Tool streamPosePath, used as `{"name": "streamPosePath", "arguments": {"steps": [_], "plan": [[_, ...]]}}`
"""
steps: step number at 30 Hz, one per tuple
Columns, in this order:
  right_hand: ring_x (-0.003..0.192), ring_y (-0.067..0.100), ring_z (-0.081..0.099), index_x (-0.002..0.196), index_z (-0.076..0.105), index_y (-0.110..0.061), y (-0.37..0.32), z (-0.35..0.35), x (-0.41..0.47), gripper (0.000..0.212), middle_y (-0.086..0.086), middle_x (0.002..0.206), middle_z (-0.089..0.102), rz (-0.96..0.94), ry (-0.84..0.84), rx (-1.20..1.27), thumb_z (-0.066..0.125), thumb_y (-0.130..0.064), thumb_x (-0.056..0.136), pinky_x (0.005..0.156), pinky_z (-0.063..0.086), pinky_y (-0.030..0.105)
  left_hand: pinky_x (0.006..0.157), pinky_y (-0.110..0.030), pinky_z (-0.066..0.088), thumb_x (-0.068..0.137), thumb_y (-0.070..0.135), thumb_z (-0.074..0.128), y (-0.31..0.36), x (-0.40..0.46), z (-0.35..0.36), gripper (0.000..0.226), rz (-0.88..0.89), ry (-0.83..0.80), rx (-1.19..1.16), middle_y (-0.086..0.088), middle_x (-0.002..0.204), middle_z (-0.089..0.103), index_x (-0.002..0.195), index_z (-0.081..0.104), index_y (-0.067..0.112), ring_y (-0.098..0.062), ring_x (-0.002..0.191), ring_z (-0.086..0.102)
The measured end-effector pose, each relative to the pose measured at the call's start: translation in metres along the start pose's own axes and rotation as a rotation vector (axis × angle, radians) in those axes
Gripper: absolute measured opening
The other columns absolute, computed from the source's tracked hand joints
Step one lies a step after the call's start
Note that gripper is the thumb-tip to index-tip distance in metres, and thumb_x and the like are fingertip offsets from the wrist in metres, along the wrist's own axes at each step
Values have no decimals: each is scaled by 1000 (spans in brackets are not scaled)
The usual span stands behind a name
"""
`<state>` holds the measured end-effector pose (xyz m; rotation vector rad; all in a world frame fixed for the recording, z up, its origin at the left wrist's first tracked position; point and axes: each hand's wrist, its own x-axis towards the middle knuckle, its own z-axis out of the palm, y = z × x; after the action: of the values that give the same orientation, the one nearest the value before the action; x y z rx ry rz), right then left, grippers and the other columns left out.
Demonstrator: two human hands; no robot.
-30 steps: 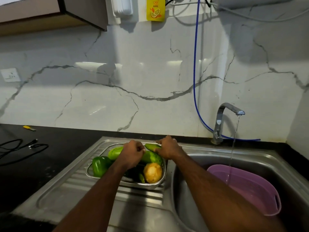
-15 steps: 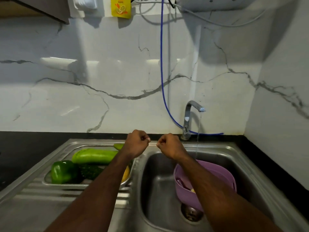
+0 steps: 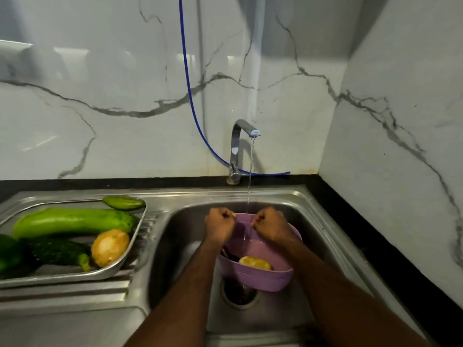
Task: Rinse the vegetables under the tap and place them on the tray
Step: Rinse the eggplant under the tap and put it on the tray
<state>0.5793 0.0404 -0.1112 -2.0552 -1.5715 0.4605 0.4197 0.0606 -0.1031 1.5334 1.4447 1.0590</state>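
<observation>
A steel tray (image 3: pixel 75 278) on the draining board at the left holds a long pale green gourd (image 3: pixel 72 219), a small cucumber (image 3: pixel 124 202), a dark bitter gourd (image 3: pixel 57 251), a yellow round vegetable (image 3: pixel 110 247) and a green capsicum (image 3: pixel 7 251). In the sink (image 3: pixel 185 234) sits a purple basin (image 3: pixel 255 276) with another yellow vegetable (image 3: pixel 254 262) inside. The tap (image 3: pixel 238 146) runs a thin stream into the basin. My left hand (image 3: pixel 220 226) and my right hand (image 3: pixel 271 225) are fists over the basin's far rim, either side of the stream. Nothing shows in them.
A blue hose (image 3: pixel 186 78) hangs down the marble wall behind the tap. The sink drain (image 3: pixel 239 294) lies under the basin's near side. A side wall (image 3: pixel 400 146) closes in the right. Black counter edges the sink at the back and right.
Both hands left the tray, curled into fists, and moved right and down over the purple basin under the running water. The view followed to the right.
</observation>
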Motion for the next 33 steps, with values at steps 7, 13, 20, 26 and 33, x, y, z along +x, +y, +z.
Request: {"name": "streamPosePath", "arguments": {"steps": [7,13,20,26,33], "plan": [[90,20,68,105,76,-10,-3,33,9,17,6,99,75,-117,-373,11,72,-8,88,83,56,33,71,-38,52,84,8,62,-41,20,21,22,-62,52,26,-16,75,71,64,64,14,-35,83,69],[98,26,68,112,74,-16,-11,76,14,25,5,103,74,-118,-594,-45,71,-28,90,94,57,45,82,-38,56,87,7,62,-34,28,17,13,-114,91,-169,-9,80,72,79,71,9,-24,84,68],[101,25,68,109,64,-24,-12,64,17,24,6,106,72,-143,-458,300,62,-6,93,97,55,45,76,-46,58,89,15,61,-32,33,18,16,-121,110,-294,-8,71,69,75,68,11,-24,71,65],[91,16,66,112,61,-28,-10,39,21,12,1,106,73,61,-311,623,57,-34,103,77,49,37,80,-42,55,93,18,58,-22,33,11,14,-63,132,-284,-9,81,70,83,67,15,-28,82,68],[112,34,66,133,57,-30,-10,31,34,27,13,122,68,263,-236,1073,48,-31,108,94,57,52,70,-41,61,99,14,56,-12,11,15,12,-164,-251,-253,-17,103,70,108,62,9,-28,91,70]]}}
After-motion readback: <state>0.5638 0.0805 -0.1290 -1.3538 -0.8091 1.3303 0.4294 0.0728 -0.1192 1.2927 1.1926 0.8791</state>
